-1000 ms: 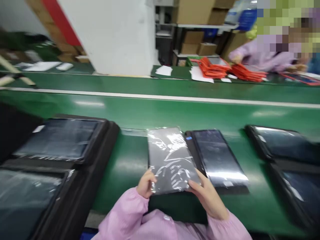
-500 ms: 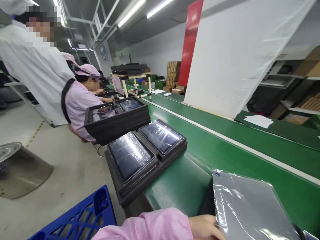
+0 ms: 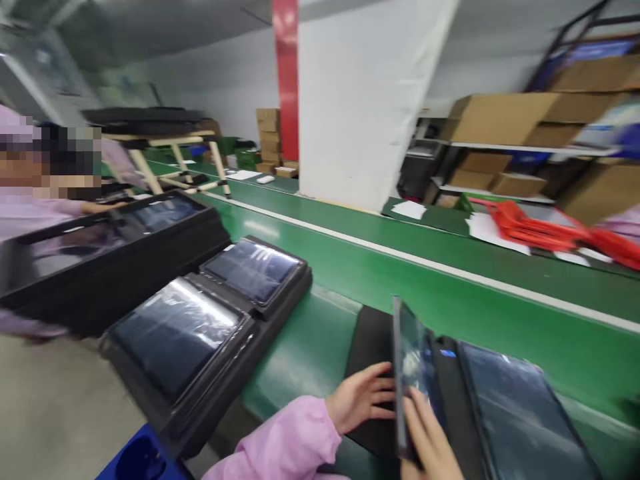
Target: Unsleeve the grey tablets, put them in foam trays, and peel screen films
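A thin tablet (image 3: pixel 415 353) stands nearly upright on edge between my hands, its dark glossy screen facing right. My left hand (image 3: pixel 361 400) is at its back side, fingers stretched and apart, the tips at or near the tablet. On the screen side, my right hand (image 3: pixel 427 433) has its fingers against the glass; its thumb is hidden. Beneath is a black foam tray (image 3: pixel 367 353). A second tablet (image 3: pixel 525 407) lies screen up on the right. To the left, another foam tray (image 3: pixel 265 340) carries two film-covered tablets, a near one (image 3: pixel 180 333) and a far one (image 3: pixel 253 267).
A green conveyor belt (image 3: pixel 340 267) with a white line runs behind the trays. Stacked black trays (image 3: pixel 115 267) stand at left beside a co-worker in pink (image 3: pixel 30 213). A blue plastic crate (image 3: pixel 143 460) is below. Red items (image 3: pixel 535 227) and papers lie across the belt.
My view has swung to the right. The tablet, earlier silver back up with my left hand at its edge, now stands on edge. My right hand has come into view on it.
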`<state>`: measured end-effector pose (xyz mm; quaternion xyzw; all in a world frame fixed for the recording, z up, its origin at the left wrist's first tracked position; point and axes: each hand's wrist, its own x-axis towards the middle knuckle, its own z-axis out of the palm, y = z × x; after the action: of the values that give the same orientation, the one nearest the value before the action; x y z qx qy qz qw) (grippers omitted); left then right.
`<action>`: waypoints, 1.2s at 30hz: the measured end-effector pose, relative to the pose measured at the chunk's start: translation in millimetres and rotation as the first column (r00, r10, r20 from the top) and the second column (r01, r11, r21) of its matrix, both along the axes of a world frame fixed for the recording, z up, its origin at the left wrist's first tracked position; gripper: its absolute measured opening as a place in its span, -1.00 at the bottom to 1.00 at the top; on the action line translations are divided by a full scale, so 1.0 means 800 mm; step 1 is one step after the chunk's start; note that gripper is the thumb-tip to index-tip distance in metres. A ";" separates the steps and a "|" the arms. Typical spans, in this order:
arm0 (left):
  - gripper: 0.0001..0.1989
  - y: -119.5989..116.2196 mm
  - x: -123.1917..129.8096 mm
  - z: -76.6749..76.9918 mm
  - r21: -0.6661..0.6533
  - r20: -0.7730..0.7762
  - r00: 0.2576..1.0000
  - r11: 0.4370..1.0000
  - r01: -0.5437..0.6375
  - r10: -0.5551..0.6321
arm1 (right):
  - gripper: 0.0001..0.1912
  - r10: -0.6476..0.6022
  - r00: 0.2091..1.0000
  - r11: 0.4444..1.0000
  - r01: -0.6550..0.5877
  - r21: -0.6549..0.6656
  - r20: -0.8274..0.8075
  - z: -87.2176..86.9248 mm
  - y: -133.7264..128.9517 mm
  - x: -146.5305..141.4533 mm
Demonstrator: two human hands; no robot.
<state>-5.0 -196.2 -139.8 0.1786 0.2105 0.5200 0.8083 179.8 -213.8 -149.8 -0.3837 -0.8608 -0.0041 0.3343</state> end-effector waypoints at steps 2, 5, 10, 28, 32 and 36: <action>-0.41 -0.005 -0.001 0.014 -0.035 0.038 0.999 0.999 -0.014 0.015 | -0.04 0.025 0.993 0.998 -0.031 0.053 0.115 0.000 -0.019 -0.020; -0.35 -0.010 -0.003 0.031 -0.139 0.119 0.993 0.990 0.020 -0.004 | 0.01 0.036 0.984 0.999 -0.042 0.035 0.173 0.004 -0.030 -0.051; -0.57 -0.015 -0.001 0.041 -0.362 0.107 0.994 0.930 0.060 -0.023 | -0.07 0.034 0.982 0.994 -0.015 -0.104 0.183 0.012 -0.038 -0.055; -0.37 -0.044 -0.026 0.031 0.228 -0.724 0.484 0.832 -0.505 0.492 | -0.39 -0.823 0.562 0.519 0.693 -0.500 -0.076 0.071 0.035 0.188; -0.24 -0.061 -0.038 0.009 0.164 -0.889 0.355 0.925 -0.342 0.288 | -0.48 -0.880 0.473 0.363 0.723 -0.587 0.039 0.054 0.058 0.230; -0.27 -0.076 -0.027 -0.017 0.211 -0.949 0.206 0.965 -0.154 0.240 | -0.60 -0.876 0.481 0.354 0.689 -0.633 0.034 0.039 0.046 0.212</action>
<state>-26.7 -256.8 -153.4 0.4611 0.6666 0.4030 0.4250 349.5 -177.1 -118.9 -0.8268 -0.4581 0.1510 0.2895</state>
